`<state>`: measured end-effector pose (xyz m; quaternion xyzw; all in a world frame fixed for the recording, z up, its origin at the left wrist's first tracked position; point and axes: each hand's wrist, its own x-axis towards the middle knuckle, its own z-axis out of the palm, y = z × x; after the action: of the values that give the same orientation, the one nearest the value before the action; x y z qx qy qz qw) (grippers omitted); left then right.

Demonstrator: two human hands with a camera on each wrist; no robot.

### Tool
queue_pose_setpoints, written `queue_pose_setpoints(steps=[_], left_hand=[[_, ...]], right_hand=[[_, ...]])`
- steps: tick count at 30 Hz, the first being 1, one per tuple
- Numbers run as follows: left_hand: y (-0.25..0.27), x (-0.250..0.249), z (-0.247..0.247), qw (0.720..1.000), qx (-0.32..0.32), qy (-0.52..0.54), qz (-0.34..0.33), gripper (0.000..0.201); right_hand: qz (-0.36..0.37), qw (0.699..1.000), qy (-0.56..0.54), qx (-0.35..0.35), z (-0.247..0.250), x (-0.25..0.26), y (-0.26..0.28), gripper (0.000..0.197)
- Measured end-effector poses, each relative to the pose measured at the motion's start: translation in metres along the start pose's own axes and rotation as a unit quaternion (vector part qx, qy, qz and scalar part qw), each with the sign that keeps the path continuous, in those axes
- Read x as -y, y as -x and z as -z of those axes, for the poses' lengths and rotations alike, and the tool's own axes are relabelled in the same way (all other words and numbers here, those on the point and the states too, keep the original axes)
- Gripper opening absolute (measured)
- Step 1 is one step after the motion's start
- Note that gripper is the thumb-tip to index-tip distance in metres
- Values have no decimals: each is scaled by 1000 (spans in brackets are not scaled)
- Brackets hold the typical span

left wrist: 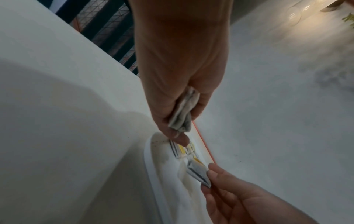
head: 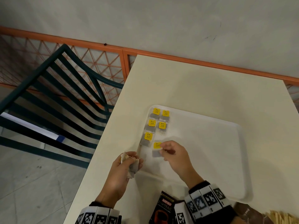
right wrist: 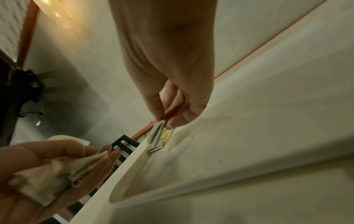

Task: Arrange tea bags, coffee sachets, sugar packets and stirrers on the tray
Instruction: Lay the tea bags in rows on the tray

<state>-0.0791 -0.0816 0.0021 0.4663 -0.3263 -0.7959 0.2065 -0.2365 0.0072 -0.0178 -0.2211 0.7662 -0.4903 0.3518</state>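
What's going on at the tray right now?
A person is laying tea bags out on the white tray. Five tea bags already lie in two columns at its left end. The right hand pinches a sixth tea bag at the foot of the second column. The left hand grips a bunch of spare tea bags beside the tray. A coffee sachet waits on the table.

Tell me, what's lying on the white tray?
Five tea bags in two columns; the right hand pinches a sixth there. The hand hides part of it.
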Motion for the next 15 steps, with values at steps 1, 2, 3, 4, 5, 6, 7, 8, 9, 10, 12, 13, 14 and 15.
queue_pose_setpoints(steps=[1, 2, 3, 4, 5, 6, 7, 8, 9, 10, 12, 13, 14, 15], left_hand=[[1, 0, 1, 1000, 1, -2, 1, 16], [2, 0, 2, 1000, 2, -5, 3, 16], [3, 0, 3, 1000, 4, -7, 5, 16], [3, -1, 4, 1000, 5, -8, 7, 16], [4, -1, 5, 1000, 6, -9, 9, 16], [5, -1, 5, 1000, 6, -9, 11, 16], [5, -2, 6, 1000, 6, -9, 13, 16], [5, -2, 7, 1000, 7, -6, 15, 16], [6, -1, 7, 1000, 8, 0, 18, 16], [6, -1, 8, 1000, 12, 7, 20, 16], [6, -1, 8, 999, 24, 23, 26, 19], [6, -1, 8, 999, 31, 31, 29, 21], [6, -1, 7, 998, 39, 39, 32, 23], [6, -1, 6, 997, 48, 48, 32, 24]], right_hand=[[-14, 1000, -13, -22, -1, -1, -5, 19], [-22, 999, -17, -40, -2, -3, -9, 17], [-25, 998, -14, -53, -3, -5, -13, 16], [-26, 998, -5, -62, -4, -6, -17, 15], [-24, 997, 6, -68, -5, -7, -20, 14], [-23, 997, 18, -72, -6, -9, -23, 13], [-20, 997, 31, -74, -7, -10, -25, 13], [-16, 996, 45, -75, -9, -10, -26, 14], [-11, 995, 60, -75, -10, -10, -27, 15], [-4, 994, 74, -75, -12, -10, -27, 17], [7, 992, 99, -73, -14, -10, -28, 18], [11, 991, 112, -72, -15, -10, -28, 19], [15, 989, 127, -72, -15, -10, -28, 19], [19, 987, 144, -75, -15, -9, -27, 19]])
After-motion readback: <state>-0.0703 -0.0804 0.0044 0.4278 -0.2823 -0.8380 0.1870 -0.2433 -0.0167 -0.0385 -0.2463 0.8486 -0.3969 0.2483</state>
